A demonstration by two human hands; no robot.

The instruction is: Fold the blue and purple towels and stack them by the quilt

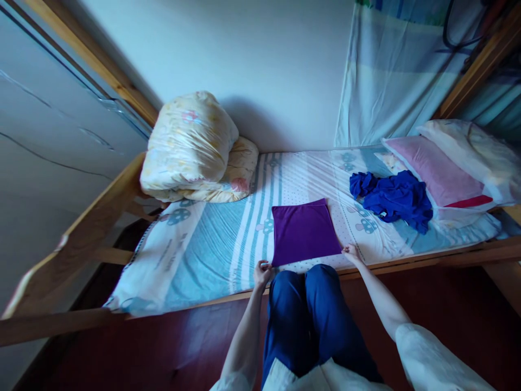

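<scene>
Folding status: one piece looking done, one still waiting, as far as I can judge.

The flat purple fabric square (304,231) is lying on the striped mushroom-print bed sheet (211,244), at the near edge of the mattress, right in front of the knees in blue trousers (303,304). It is already sitting as a neat, roughly square panel: edges straight, surface smooth, no visible wrinkles, near corners slightly splayed. How many layers it has, I cannot tell.

The left hand (261,273) is gripping the near left corner of the purple piece, fingers curled over the edge. The right hand (350,252) is pinching the near right corner, fingertips closed on the cloth. Both arms are reaching forward from white sleeves.

Remaining, by my read: the crumpled royal-blue garment (393,200) is lying in an unfolded heap further right on the sheet, well apart from the purple square and touching the pink pillow (435,174).

Elsewhere: a yellow floral quilt bundle (195,149) is sitting at the left end of the bed by the wooden bed frame (81,239); a pale cloth is hanging on the wall behind the pillows.
</scene>
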